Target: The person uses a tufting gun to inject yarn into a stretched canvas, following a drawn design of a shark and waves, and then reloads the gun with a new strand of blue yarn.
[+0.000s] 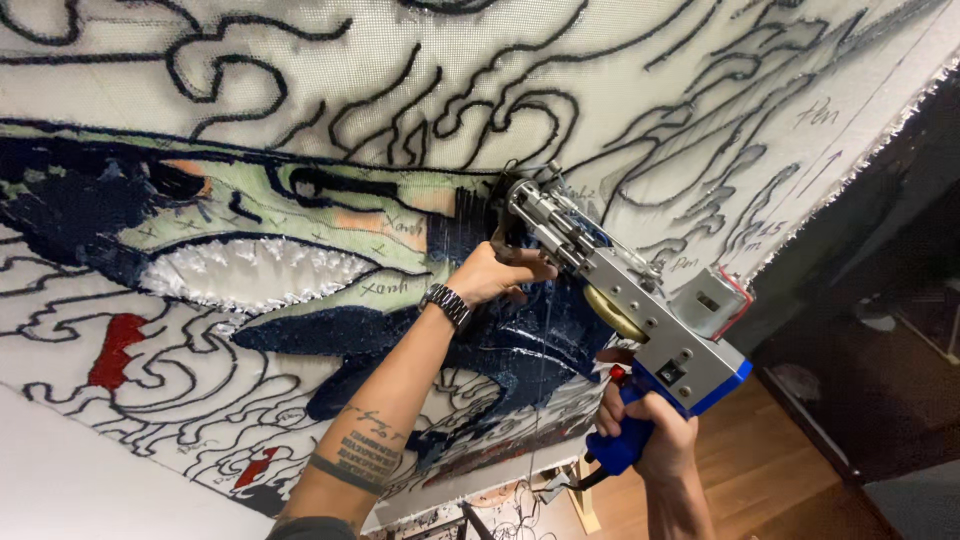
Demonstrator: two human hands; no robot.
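A grey and blue tufting gun [640, 310] points its needle end into a stretched white backing cloth [640, 110] drawn with black outlines. My right hand [650, 430] grips the gun's blue handle from below. My left hand [500, 272], with a dark wristwatch [447, 303], holds the gun's front near the needle, against a dark blue tufted patch [510, 340]. Tufted areas of pale green, white teeth shapes and red show to the left.
The cloth's frayed right edge [850, 170] runs diagonally beside a dark wall area. A wooden floor [760, 470] lies below at the right. A thin yarn strand [545, 400] hangs down near the gun. A wooden frame piece [580, 495] shows at the bottom.
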